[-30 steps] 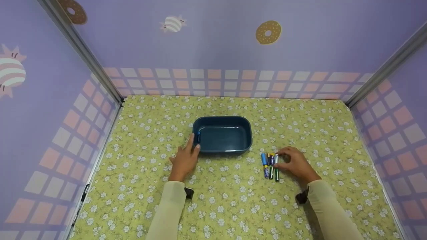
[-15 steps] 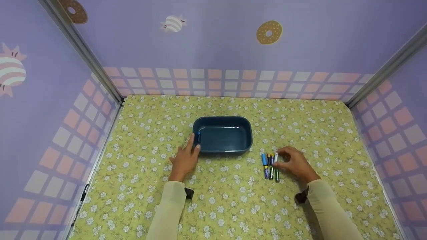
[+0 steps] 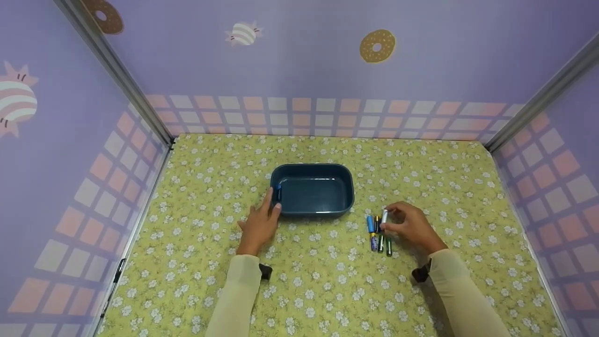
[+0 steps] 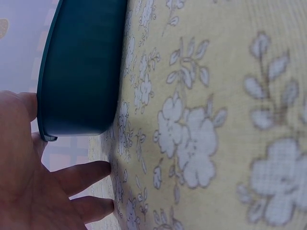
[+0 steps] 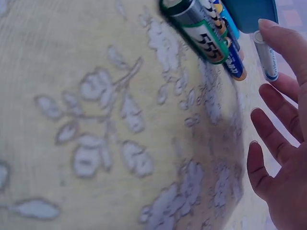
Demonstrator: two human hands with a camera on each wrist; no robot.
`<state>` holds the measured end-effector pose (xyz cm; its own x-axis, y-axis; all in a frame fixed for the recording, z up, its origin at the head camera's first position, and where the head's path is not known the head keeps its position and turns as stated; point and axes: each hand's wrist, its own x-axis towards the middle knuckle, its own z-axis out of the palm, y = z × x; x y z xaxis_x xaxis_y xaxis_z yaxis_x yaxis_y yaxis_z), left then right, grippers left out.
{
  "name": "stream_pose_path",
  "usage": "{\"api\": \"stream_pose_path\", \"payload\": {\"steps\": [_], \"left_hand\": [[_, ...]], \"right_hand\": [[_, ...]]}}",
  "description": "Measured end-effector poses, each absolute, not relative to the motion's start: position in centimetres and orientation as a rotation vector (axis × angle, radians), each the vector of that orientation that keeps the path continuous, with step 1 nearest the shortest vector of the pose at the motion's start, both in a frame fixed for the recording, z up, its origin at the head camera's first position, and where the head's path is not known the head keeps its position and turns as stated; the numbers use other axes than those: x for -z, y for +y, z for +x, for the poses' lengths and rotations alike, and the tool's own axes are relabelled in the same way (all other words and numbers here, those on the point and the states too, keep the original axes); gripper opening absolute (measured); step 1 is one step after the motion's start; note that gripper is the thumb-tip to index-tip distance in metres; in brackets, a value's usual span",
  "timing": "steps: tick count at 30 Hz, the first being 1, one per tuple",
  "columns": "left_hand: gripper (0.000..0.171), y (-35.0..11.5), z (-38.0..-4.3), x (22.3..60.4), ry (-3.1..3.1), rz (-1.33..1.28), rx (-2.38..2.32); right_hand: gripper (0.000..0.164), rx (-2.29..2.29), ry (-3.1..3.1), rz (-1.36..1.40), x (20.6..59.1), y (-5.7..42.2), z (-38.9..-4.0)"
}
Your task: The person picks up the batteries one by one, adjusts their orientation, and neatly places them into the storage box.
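A dark blue plastic basin [image 3: 312,211] sits mid-table, one dark blue battery [image 3: 279,194] lying inside along its left wall. My left hand [image 3: 260,224] rests at the basin's left front corner, thumb and index finger touching the rim and the other fingers spread beside it. With thumb and index finger, my right hand [image 3: 412,227] pinches a white battery [image 5: 266,57] by its ends, raised over the other batteries. Below it lie a blue battery [image 3: 370,223], a yellow-and-purple battery [image 3: 374,242] and several more, including a green one marked 555 [image 5: 204,38].
A yellow-green floral cloth [image 3: 304,271] covers the table. Purple walls [image 3: 299,56] with pink and white squares enclose it at the back and both sides. Grey metal posts [image 3: 117,70] run up the corners.
The right hand has lifted the white battery from the end of the row and moved slightly up and left with it. The left hand and basin have stayed put.
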<state>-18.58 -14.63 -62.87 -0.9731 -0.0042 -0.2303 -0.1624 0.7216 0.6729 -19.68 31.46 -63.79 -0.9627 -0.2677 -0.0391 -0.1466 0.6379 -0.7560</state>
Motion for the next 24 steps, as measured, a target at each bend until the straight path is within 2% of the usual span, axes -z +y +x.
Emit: {"api": "stream_pose_path", "payload": {"steps": [7,24], "left_hand": [[0.064,-14.7,-18.7,63.1,2.722,-0.122,-1.091],[0.064,-14.7,-18.7,63.0,2.724,-0.127,-1.091]], "right_hand": [[0.059,1.248,2.734,-0.400,62.6,30.4,-20.3],[0.051,1.243,2.795,-0.649,60.5,26.0,-22.7]]}}
